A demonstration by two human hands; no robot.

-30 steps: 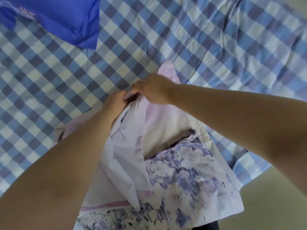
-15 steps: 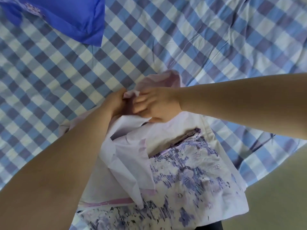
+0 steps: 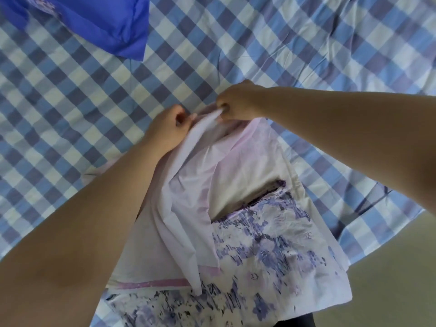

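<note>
Two pinches on one edge | our left hand (image 3: 168, 128) and right hand (image 3: 238, 105) each grip the far hem of the floral pillowcase (image 3: 254, 180), mid-frame on the checked sheet (image 3: 70, 102) | we'd draw the hem taut and level before spreading the hands

No readable writing
We find no words, labels or numbers on the floral pillowcase (image 3: 271, 244) or checked bedsheet (image 3: 283, 55); its dark marks seem mere pattern.
</note>
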